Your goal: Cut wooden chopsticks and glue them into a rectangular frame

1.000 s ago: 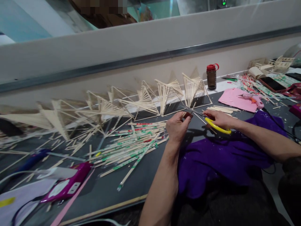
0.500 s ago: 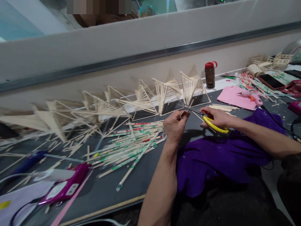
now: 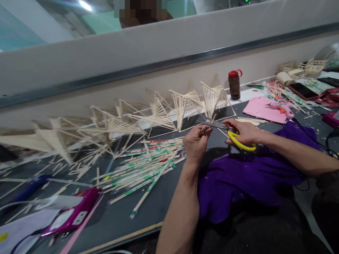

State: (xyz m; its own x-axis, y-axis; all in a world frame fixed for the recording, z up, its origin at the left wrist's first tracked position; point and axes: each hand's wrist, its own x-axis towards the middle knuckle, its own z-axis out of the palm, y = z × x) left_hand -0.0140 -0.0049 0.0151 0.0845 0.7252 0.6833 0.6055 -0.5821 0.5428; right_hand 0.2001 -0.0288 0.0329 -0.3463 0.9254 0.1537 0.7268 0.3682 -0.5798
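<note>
My right hand grips a pair of scissors with yellow handles, its blades pointing left. The blades are parted slightly beside my left hand, which is closed on a thin wooden stick, mostly covered by the fingers. Behind the blades stands a twisted frame of glued sticks. A heap of paper-wrapped chopsticks lies left of my left hand. Below both hands a purple cloth is spread over my lap and the table edge.
Several stick frames line the wall. A brown bottle with a red lid stands behind. A pink glue gun rests on a pink sheet at right. A magenta power bank-like box lies at left. A person is beyond the partition.
The view has shifted slightly. My hands stay in nearly the same place, with the scissors still beside the stick.
</note>
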